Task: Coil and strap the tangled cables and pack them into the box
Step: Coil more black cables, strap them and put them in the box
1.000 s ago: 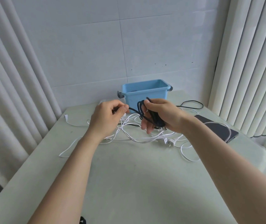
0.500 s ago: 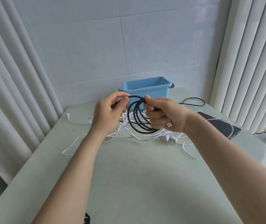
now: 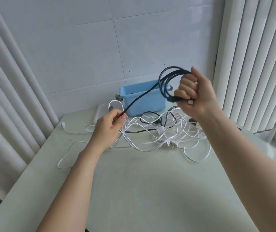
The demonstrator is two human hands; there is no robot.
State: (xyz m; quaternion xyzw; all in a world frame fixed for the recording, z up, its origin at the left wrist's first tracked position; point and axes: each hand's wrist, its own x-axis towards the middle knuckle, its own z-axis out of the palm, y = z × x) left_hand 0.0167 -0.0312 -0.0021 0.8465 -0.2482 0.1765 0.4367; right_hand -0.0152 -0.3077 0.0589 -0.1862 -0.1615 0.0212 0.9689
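Note:
My right hand [image 3: 195, 94] is raised above the table and grips a black cable [image 3: 163, 79] wound into several loops; a silver plug end sticks out below its fingers. One strand of that cable runs down and left to my left hand [image 3: 109, 127], which pinches it between thumb and fingers. Under both hands a tangle of white cables [image 3: 160, 138] lies on the table, mixed with another black cable [image 3: 148, 114]. The blue box [image 3: 144, 102] stands behind the tangle, against the wall.
The pale green table [image 3: 134, 190] meets a tiled wall at the back. Curtains hang at the left [image 3: 8, 106] and at the right [image 3: 254, 64]. A white cable loop trails toward the left table edge [image 3: 67, 158]. A dark flat object shows behind my right forearm.
My right hand has lifted the black coil up and to the right. My left hand has dropped lower and left, and a strand is now stretched between the two hands.

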